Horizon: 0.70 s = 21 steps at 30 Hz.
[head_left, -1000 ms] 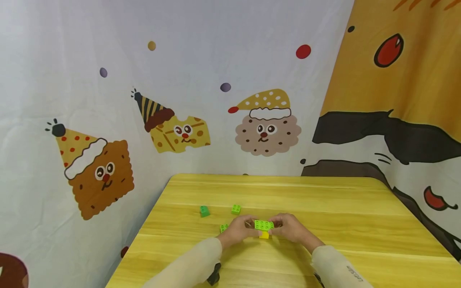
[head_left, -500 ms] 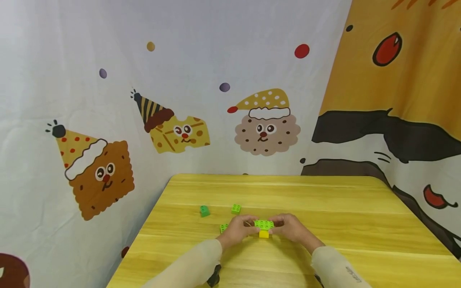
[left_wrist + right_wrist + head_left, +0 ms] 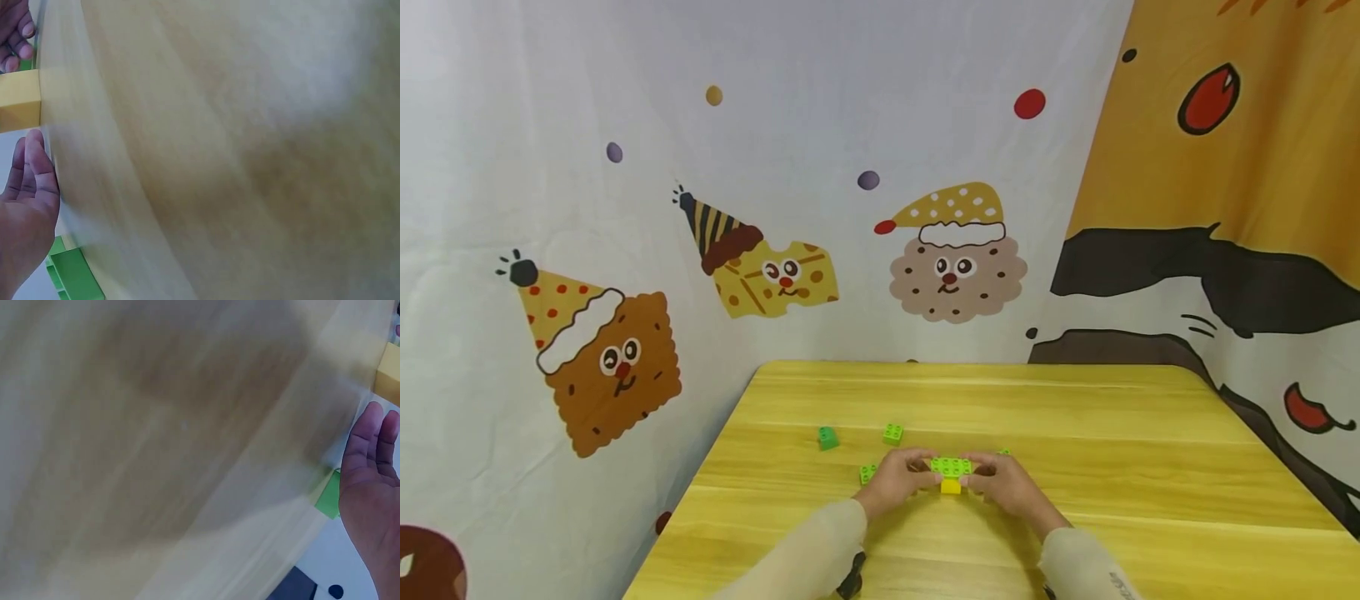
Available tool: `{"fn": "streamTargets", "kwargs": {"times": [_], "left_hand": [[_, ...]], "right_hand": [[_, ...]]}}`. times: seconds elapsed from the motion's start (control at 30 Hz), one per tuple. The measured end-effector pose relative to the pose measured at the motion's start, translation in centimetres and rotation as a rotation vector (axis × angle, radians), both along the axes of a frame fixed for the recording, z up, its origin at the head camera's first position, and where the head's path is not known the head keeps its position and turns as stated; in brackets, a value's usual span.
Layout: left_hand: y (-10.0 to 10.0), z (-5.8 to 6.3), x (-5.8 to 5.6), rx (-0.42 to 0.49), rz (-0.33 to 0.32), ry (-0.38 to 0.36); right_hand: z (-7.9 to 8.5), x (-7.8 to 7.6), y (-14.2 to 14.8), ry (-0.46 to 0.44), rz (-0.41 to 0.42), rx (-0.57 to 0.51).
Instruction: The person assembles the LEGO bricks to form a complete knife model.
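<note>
In the head view a lime-green building brick (image 3: 951,467) with two rows of studs lies on top of a smaller yellow brick (image 3: 951,487). My left hand (image 3: 895,482) pinches the green brick's left end between thumb and index finger. At the opposite end my right hand (image 3: 1011,487) grips it the same way. The left wrist view shows the yellow brick (image 3: 20,100) beyond the fingertips of the left hand (image 3: 31,200). From the right wrist, the yellow brick (image 3: 389,375) appears just past the right hand's fingers (image 3: 357,440); the lime-green brick's top is out of that view.
On the wooden table (image 3: 1112,433) lie a darker green brick (image 3: 827,438) and a lime-green brick (image 3: 892,434) farther back. Another green brick (image 3: 867,474) is beside the left hand. One more green brick (image 3: 1004,452) peeks out behind the right hand. A printed curtain (image 3: 850,100) hangs behind.
The lime-green brick now sits squarer over the yellow one. My right hand has lowered slightly, and a green brick behind it has come into view. My left hand stays nearly still.
</note>
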<state>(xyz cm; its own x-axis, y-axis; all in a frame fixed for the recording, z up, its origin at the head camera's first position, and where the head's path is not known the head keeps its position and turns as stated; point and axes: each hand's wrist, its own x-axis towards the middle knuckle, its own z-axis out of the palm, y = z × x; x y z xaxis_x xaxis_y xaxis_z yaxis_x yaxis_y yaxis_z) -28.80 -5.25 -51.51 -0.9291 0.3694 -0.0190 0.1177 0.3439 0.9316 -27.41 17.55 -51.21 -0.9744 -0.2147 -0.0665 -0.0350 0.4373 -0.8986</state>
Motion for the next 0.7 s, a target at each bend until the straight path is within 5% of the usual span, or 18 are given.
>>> {"fn": "streamTargets", "kwargs": {"times": [0.7], "left_hand": [[0.27, -0.24, -0.18, 0.003, 0.008, 0.015]], "right_hand": [[0.0, 0.86, -0.56, -0.093, -0.073, -0.098]]}}
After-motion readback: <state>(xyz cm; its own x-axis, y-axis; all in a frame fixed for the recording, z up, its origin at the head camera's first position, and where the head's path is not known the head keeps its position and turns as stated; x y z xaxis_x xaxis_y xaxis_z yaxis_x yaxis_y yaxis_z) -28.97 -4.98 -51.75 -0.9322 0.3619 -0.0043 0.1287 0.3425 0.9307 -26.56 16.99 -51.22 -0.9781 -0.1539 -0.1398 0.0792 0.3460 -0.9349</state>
